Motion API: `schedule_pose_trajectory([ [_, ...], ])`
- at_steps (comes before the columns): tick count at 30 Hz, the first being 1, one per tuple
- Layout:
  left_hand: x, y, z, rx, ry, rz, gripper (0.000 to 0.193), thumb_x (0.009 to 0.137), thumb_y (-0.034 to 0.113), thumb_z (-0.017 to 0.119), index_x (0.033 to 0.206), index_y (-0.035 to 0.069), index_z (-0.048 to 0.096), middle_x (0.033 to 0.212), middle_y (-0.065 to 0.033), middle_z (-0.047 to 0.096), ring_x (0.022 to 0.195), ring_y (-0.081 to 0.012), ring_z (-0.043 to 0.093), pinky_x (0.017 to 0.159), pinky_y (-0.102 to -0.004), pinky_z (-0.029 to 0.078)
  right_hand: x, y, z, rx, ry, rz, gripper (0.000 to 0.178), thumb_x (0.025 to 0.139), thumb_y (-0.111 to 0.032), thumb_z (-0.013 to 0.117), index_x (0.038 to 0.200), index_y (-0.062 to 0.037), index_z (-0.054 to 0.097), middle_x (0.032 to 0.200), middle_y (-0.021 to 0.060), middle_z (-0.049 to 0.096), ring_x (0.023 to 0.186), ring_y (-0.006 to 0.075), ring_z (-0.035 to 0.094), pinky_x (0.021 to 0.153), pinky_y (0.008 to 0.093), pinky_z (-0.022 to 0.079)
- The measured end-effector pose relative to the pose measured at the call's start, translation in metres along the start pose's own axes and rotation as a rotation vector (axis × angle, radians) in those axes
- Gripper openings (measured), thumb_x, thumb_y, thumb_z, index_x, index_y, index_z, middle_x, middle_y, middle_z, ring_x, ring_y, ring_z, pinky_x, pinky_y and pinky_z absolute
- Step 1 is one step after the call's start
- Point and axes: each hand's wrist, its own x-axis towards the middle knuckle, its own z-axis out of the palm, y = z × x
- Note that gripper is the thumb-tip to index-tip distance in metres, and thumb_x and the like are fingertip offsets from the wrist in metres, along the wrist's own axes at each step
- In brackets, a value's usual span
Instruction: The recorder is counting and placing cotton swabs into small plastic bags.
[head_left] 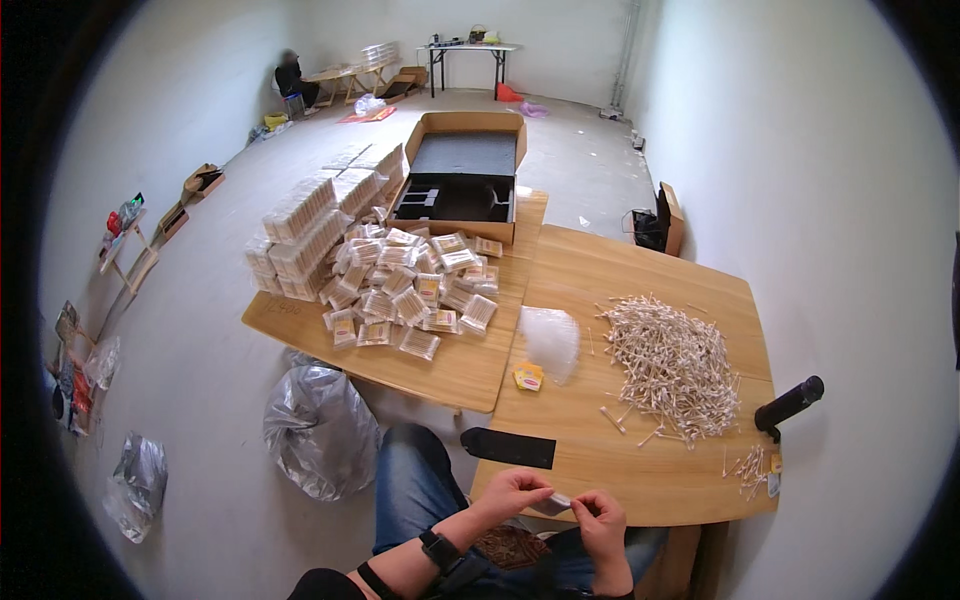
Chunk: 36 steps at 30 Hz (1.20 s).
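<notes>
Over the table's near edge, my left hand [514, 492] and my right hand [601, 522] pinch a small clear plastic bag [552, 504] between them. Whether anything lies inside the bag is too small to tell. A black flat strip [509, 448] lies on the wood just beyond my left hand. Farther off are a stack of clear plastic bags [553, 343] and a few small yellow cards [528, 377]. To their right spreads a large loose pile of cotton swabs [668, 365]. A smaller group of swabs [746, 468] lies by the table's right edge.
Filled swab packets [410, 290] lie heaped on the left tabletop, beside stacked bundles [305, 220]. An open cardboard box [518, 140] with black lining stands behind them. A black cylinder [790, 404] leans at the right edge. A grey plastic bag [320, 425] sits on the floor. A person [292, 80] sits far back.
</notes>
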Motion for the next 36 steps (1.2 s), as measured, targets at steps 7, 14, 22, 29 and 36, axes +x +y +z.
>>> schedule_pose_trajectory([
  [7,0.0,-0.002,-0.005,0.072,0.003,-0.056,0.014,0.088,0.014,0.074,0.093,0.002,0.071,0.086,-0.0019,0.07,0.076,-0.0065,0.062,0.068,-0.0223,0.05,0.0,-0.005,0.001,-0.147,0.004,-0.171,0.007,0.082,0.0,0.071,0.082,0.0006,0.064,0.077,0.0046,0.061,0.069,0.0116,0.057,0.064,0.0251,0.047],
  [14,-0.002,0.011,0.006,0.388,0.021,0.11,0.017,0.086,0.017,0.075,0.093,0.002,0.072,0.083,-0.0011,0.068,0.075,-0.0075,0.062,0.066,-0.0231,0.049,-0.001,-0.007,0.0,-0.106,-0.018,-0.126,0.007,0.081,0.0,0.07,0.08,0.0002,0.063,0.077,0.0062,0.06,0.072,0.0141,0.058,0.068,0.0266,0.048],
  [22,-0.004,0.008,0.013,0.201,-0.019,0.082,0.016,0.087,0.017,0.073,0.092,0.001,0.071,0.084,-0.0026,0.067,0.076,-0.0079,0.061,0.068,-0.0252,0.05,-0.001,-0.01,-0.001,-0.12,0.005,-0.164,0.009,0.081,-0.002,0.071,0.081,0.0,0.063,0.079,0.0097,0.061,0.072,0.0189,0.06,0.069,0.029,0.049],
  [29,-0.001,0.008,0.008,0.183,-0.025,0.035,0.015,0.09,0.016,0.071,0.093,0.002,0.069,0.085,-0.0005,0.066,0.079,-0.0056,0.06,0.069,-0.0223,0.049,-0.001,0.0,-0.003,-0.095,0.004,-0.152,0.008,0.081,-0.002,0.071,0.08,0.0003,0.063,0.079,0.0094,0.061,0.073,0.0187,0.06,0.068,0.0288,0.048],
  [36,0.001,0.007,0.006,0.098,-0.045,0.008,0.013,0.089,0.015,0.072,0.09,0.002,0.07,0.084,-0.0001,0.065,0.078,-0.0056,0.059,0.069,-0.0226,0.048,-0.001,-0.005,-0.005,-0.14,0.014,-0.179,0.008,0.08,0.003,0.07,0.079,0.0003,0.062,0.076,0.0066,0.06,0.071,0.0148,0.058,0.068,0.0269,0.048],
])
